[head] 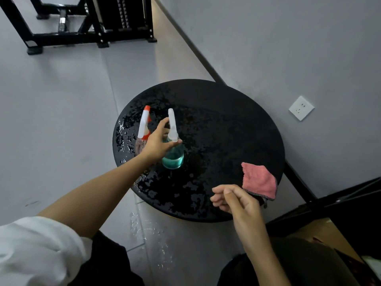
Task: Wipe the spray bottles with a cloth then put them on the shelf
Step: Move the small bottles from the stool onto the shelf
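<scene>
Two spray bottles stand on a round black table (226,124). One has a white trigger head and blue-green liquid (174,157); the other, behind my left hand, has an orange-and-white head (144,122). My left hand (158,141) reaches to the neck of the blue-green bottle, thumb and fingers curling round it just below the trigger. A folded pink cloth (259,180) lies at the table's right edge. My right hand (235,200) hovers beside the cloth's near corner, fingers loosely curled, holding nothing.
The tabletop is wet with droplets, and water glistens on the floor (152,234) by my legs. A wall with a socket (301,108) runs close on the right. Black gym equipment (86,27) stands far back. A dark shelf frame (340,203) sits at right.
</scene>
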{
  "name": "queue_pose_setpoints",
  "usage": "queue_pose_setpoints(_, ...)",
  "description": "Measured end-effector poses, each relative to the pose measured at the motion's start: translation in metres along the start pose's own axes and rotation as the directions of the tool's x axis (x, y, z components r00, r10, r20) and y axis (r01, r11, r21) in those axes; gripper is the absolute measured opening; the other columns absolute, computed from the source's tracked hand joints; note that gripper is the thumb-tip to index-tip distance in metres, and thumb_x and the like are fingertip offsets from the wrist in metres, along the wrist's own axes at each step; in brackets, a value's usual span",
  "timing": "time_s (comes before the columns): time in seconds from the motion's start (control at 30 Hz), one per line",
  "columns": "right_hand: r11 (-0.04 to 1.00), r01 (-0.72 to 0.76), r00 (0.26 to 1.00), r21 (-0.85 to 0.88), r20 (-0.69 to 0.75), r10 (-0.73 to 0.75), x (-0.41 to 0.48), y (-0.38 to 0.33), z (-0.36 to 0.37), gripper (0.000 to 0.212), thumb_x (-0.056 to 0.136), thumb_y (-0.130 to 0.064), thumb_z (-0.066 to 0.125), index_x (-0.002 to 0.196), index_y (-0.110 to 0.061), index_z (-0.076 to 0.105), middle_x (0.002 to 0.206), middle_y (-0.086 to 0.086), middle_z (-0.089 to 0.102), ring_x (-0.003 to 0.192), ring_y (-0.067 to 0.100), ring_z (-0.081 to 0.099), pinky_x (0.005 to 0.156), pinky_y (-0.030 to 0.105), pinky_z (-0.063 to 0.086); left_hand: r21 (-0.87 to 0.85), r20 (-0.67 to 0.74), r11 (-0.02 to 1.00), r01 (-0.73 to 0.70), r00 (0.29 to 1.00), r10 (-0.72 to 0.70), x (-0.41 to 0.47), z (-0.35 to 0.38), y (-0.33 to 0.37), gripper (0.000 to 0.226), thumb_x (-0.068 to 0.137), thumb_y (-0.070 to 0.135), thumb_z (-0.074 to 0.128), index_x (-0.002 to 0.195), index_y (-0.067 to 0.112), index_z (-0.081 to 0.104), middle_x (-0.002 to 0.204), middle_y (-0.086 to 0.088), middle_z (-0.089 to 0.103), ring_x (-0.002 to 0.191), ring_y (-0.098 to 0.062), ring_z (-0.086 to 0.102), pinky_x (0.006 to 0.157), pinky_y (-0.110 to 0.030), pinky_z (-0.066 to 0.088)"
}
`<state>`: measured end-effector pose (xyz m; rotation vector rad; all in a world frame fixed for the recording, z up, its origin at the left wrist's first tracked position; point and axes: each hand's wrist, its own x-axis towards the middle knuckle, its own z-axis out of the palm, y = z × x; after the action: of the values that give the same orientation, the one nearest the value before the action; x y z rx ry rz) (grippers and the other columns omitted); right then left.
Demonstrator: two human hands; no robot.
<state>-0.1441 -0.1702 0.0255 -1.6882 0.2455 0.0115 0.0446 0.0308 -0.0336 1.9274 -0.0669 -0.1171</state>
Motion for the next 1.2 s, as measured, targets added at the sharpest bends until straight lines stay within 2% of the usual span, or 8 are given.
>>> queue_pose_setpoints(0.23, 0.999, 0.004, 1.0, 0.04, -0.022, -0.003, -0.016, 0.002, -0.01, 0.03, 0.098, -0.003, 0.045, 0.086, -0.012, 0.071, 0.076, 0.002, 0.072, 0.072, 0.009, 0.065, 0.068, 0.018, 0.048, 0.066, -0.035, 0.996, -0.065, 0.997, 0.067, -0.018, 0.007, 0.007, 0.078, 0.083, 0.018, 0.077, 0.148, 0.019, 0.034, 0.113, -0.005, 0.068, 0.109, -0.021, 0.064, 0.101, -0.046, 0.051)
queue_pose_setpoints(0.37, 0.998, 0.011, 0.997, 0.068, -0.081, -0.005, -0.027, -0.001, -0.034, 0.031, 0.098, -0.002, 0.045, 0.084, -0.012, 0.07, 0.072, 0.001, 0.071, 0.069, 0.009, 0.065, 0.068, 0.019, 0.048, 0.028, -0.013, 0.991, -0.131, 0.991, 0.131, -0.031, 0.013, 0.039, 0.075, 0.084, 0.017, 0.075, 0.147, 0.021, 0.036, 0.107, -0.003, 0.069, 0.106, -0.019, 0.065, 0.099, -0.037, 0.05)
queue_pose_setpoints(0.57, 0.996, 0.056, 0.981, 0.065, -0.19, -0.043, -0.051, -0.009, -0.086, 0.03, 0.098, -0.002, 0.045, 0.084, -0.012, 0.07, 0.071, 0.0, 0.071, 0.068, 0.008, 0.065, 0.067, 0.018, 0.049, 0.04, 0.112, 0.951, -0.305, 0.948, 0.299, -0.061, 0.041, 0.106, 0.075, 0.084, 0.017, 0.075, 0.148, 0.02, 0.037, 0.101, -0.002, 0.072, 0.103, -0.015, 0.067, 0.101, -0.041, 0.05)
queue_pose_setpoints(0.73, 0.998, 0.066, 0.961, 0.017, -0.272, -0.059, -0.081, -0.011, -0.142, 0.029, 0.098, -0.002, 0.046, 0.085, -0.014, 0.07, 0.074, 0.0, 0.072, 0.07, 0.005, 0.066, 0.066, 0.014, 0.05, -0.068, 0.258, 0.899, -0.432, 0.863, 0.434, -0.099, 0.081, 0.175, 0.065, 0.086, 0.017, 0.073, 0.143, 0.013, 0.043, 0.099, -0.003, 0.073, 0.102, -0.017, 0.069, 0.099, -0.048, 0.052)
queue_pose_setpoints(0.9, 0.994, 0.105, 0.907, -0.005, -0.41, -0.098, -0.121, -0.014, -0.196, 0.027, 0.099, -0.007, 0.045, 0.09, -0.011, 0.071, 0.08, 0.005, 0.071, 0.073, 0.005, 0.066, 0.069, 0.014, 0.051, -0.154, 0.4, 0.845, -0.512, 0.749, 0.527, -0.149, 0.131, 0.237, 0.037, 0.088, 0.012, 0.069, 0.122, 0.013, 0.055, 0.1, -0.006, 0.073, 0.097, -0.011, 0.07, 0.089, -0.033, 0.057)
queue_pose_setpoints(0.97, 0.993, 0.115, 0.886, 0.011, -0.454, -0.097, -0.136, -0.015, -0.216, 0.027, 0.099, -0.009, 0.045, 0.091, -0.011, 0.071, 0.08, 0.006, 0.071, 0.073, 0.004, 0.066, 0.069, 0.013, 0.051, -0.18, 0.46, 0.826, -0.533, 0.697, 0.55, -0.168, 0.151, 0.252, 0.033, 0.088, 0.011, 0.068, 0.119, 0.013, 0.057, 0.102, -0.007, 0.071, 0.097, -0.014, 0.069, 0.085, -0.026, 0.056)
queue_pose_setpoints(1.07, 0.993, 0.112, 0.861, 0.031, -0.503, -0.081, -0.156, -0.011, -0.242, 0.028, 0.099, -0.012, 0.045, 0.09, -0.013, 0.071, 0.079, 0.001, 0.072, 0.075, 0.006, 0.067, 0.069, 0.013, 0.051, -0.212, 0.529, 0.807, -0.551, 0.63, 0.569, -0.191, 0.182, 0.267, 0.028, 0.089, 0.008, 0.066, 0.117, 0.006, 0.06, 0.103, -0.012, 0.068, 0.099, -0.02, 0.068, 0.086, -0.026, 0.055)
queue_pose_setpoints(1.2, 0.991, 0.123, 0.831, 0.055, -0.551, -0.072, -0.182, -0.002, -0.272, 0.029, 0.1, -0.011, 0.044, 0.089, -0.012, 0.07, 0.078, 0.001, 0.072, 0.073, 0.008, 0.066, 0.069, 0.015, 0.051, -0.26, 0.555, 0.786, -0.56, 0.58, 0.597, -0.213, 0.23, 0.285, 0.033, 0.09, 0.008, 0.066, 0.122, 0.004, 0.058, 0.099, 0.005, 0.068, 0.099, -0.008, 0.067, 0.087, -0.022, 0.053)
